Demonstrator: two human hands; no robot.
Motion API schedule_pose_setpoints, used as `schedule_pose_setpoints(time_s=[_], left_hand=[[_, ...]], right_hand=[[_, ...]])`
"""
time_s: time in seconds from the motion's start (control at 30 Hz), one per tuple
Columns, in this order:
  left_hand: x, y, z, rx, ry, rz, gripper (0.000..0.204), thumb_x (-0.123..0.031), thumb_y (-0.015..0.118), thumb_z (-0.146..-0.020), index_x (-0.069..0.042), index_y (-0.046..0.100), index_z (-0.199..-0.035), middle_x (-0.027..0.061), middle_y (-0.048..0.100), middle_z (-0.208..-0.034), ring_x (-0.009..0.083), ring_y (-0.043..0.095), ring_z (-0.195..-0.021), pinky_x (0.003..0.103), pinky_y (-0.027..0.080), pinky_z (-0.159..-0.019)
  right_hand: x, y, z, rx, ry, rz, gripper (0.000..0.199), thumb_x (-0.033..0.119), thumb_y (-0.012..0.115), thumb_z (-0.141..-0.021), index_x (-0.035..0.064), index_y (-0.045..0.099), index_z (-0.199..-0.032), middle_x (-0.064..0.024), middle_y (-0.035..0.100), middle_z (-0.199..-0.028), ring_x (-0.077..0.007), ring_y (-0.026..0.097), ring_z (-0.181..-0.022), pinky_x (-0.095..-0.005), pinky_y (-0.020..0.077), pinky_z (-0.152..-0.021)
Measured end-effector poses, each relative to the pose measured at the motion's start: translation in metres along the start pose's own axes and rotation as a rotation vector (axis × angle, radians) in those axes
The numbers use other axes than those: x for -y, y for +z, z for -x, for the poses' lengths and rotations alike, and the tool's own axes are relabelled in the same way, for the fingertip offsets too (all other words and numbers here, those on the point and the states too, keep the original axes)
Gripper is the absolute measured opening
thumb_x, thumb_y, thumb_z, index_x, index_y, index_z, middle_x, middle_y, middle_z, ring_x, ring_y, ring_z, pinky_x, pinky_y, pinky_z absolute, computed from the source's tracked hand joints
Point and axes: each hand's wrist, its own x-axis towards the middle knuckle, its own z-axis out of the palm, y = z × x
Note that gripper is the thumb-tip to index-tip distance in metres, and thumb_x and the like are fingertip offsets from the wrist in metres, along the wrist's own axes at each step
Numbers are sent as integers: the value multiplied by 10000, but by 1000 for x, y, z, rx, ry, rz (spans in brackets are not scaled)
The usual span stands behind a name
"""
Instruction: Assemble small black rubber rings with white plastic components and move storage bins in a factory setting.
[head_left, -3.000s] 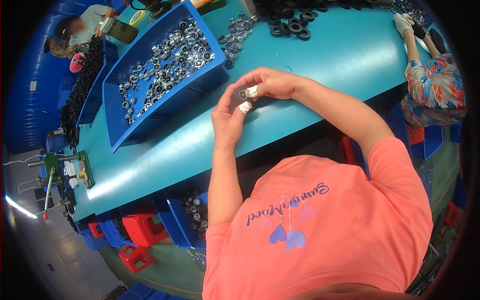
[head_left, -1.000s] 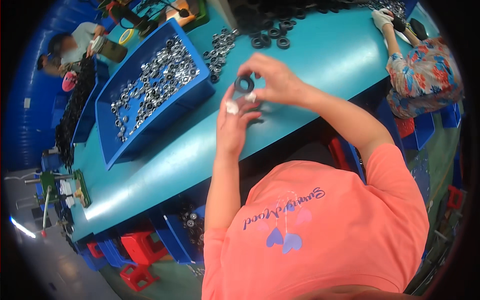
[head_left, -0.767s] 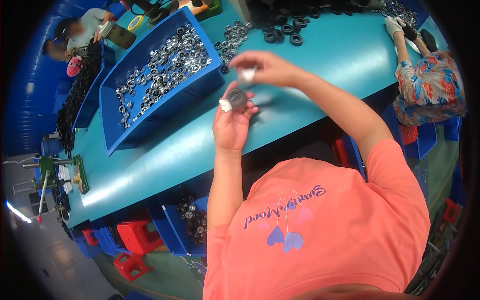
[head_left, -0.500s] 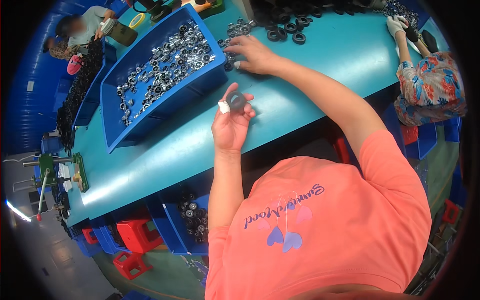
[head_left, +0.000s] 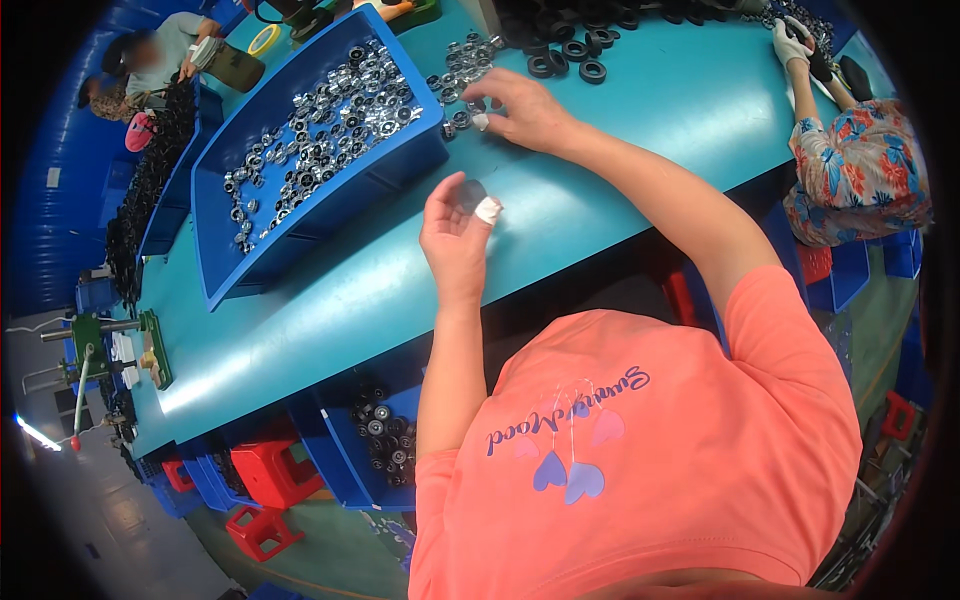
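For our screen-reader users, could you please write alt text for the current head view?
A person's left hand holds a dark round part above a teal table, while the right hand is at loose shiny parts beside a blue bin of similar ones.

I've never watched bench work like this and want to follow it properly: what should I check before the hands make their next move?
1. Left hand has hold of the dark ring: ok.
2. Right hand is at the loose shiny parts on the table: ok.
3. Right fingers have a firm grip on one part: cannot tell; they are curled among the parts.
4. Blue tray holds shiny parts: ok, many lie in it.
5. Co-worker's gloved hand is apart from both hands: ok, it is off at the far right.
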Motion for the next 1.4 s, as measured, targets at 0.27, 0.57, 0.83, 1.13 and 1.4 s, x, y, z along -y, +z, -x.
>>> schedule_pose_setpoints(time_s=[0.27, 0.57, 0.83, 1.13, 1.4], left_hand=[[1, 8, 5, -9, 101, -391, 482, 17, 814, -783, 2, 629, -1229, 10, 556, -1086, 93, 599, -922, 234, 539, -801], [-2, 10, 6, -14, 135, -448, 477, 7, 817, -775, -2, 639, -1217, 1, 530, -1079, 81, 584, -904, 232, 526, -785], [2, 3, -1, 8, -30, 1, 520, -12, 770, -845, 3, 561, -1321, 53, 602, -1120, 147, 626, -992, 311, 534, -923], [6, -7, -15, 116, -170, 366, 557, -77, 739, -901, 15, 498, -1395, 127, 624, -1270, 255, 628, -1163, 434, 497, -1072], [4, -9, -15, 178, -208, 425, 585, -108, 723, -919, 14, 464, -1429, 135, 578, -1347, 256, 577, -1240, 432, 487, -1076]], right_hand=[[26, -18, 26, 117, 200, -287, 371, 127, 721, -827, 122, 703, -1197, -58, 630, -1125, -180, 614, -882, -308, 547, -767], [35, -17, 42, 158, 358, -563, 408, 47, 706, -800, 76, 667, -1206, -53, 603, -1103, -136, 617, -928, -274, 550, -800], [36, -18, 43, 202, 315, -844, 358, 78, 750, -781, 46, 631, -1117, -54, 628, -1099, -144, 637, -972, -287, 554, -888], [40, -22, 42, 311, 269, -939, 391, 57, 773, -782, 58, 649, -1153, -23, 649, -1118, -143, 636, -1063, -321, 511, -1014], [42, -20, 42, 292, 246, -1000, 417, 69, 807, -784, 43, 663, -1174, -30, 666, -1090, -143, 656, -1022, -318, 530, -973]])
